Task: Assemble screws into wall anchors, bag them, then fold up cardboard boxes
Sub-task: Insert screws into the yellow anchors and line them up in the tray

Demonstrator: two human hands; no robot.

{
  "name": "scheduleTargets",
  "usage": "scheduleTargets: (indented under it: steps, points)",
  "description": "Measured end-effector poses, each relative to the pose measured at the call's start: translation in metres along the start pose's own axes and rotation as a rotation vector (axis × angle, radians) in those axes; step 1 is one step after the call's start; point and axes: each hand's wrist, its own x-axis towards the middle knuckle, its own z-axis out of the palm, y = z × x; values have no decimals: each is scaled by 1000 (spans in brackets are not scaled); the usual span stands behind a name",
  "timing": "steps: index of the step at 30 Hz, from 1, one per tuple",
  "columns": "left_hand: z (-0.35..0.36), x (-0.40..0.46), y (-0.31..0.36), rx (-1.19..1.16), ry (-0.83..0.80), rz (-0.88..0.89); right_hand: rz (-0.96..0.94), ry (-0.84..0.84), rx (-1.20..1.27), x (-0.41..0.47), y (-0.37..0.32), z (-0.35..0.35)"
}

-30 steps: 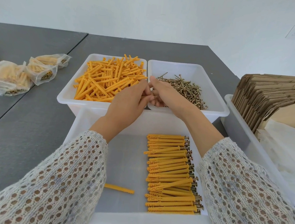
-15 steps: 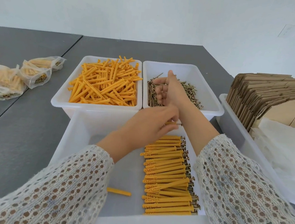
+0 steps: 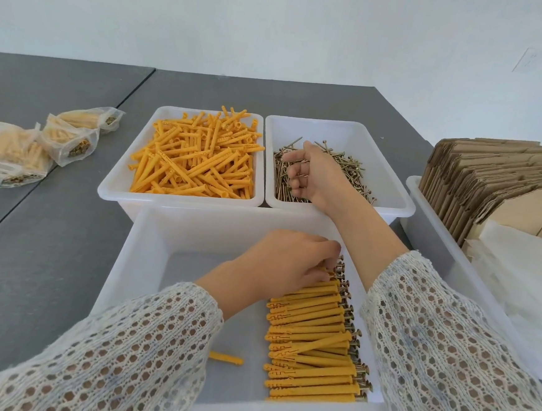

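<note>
Since 0.5 s ago my left hand [image 3: 286, 265] dropped to the row of yellow plastic anchors w/ screws [image 3: 312, 341] in the near white plastic tub [image 3: 148, 260], fingers curled, pinching the top one. Lay it flush, heads aligned. Right hand [image 3: 311, 172] is curled in the loose brass screws [image 3: 347, 169]; whether it holds one, can't tell. Take just one.

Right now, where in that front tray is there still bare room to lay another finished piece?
The front tray has bare floor left of the row of assembled anchors, apart from one loose anchor. The row's far end is crowded by the left hand; the right hand is in the screw bin.
</note>
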Motion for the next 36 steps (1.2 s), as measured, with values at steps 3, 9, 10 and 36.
scheduleTargets:
  steps: [3,9,10,36]
  points:
    - [6,0,2,-20,-29,-7,-4,1,-25,0,0,-1]
    - [9,0,1,-31,-23,-16,-7,-7,-54,1,1,-1]
    - [9,1,1,-31,-27,-12,-8,-8,-60,1,1,-1]
    - [-70,-32,-78,249,289,-782,-329,152,-972,9,26,11]
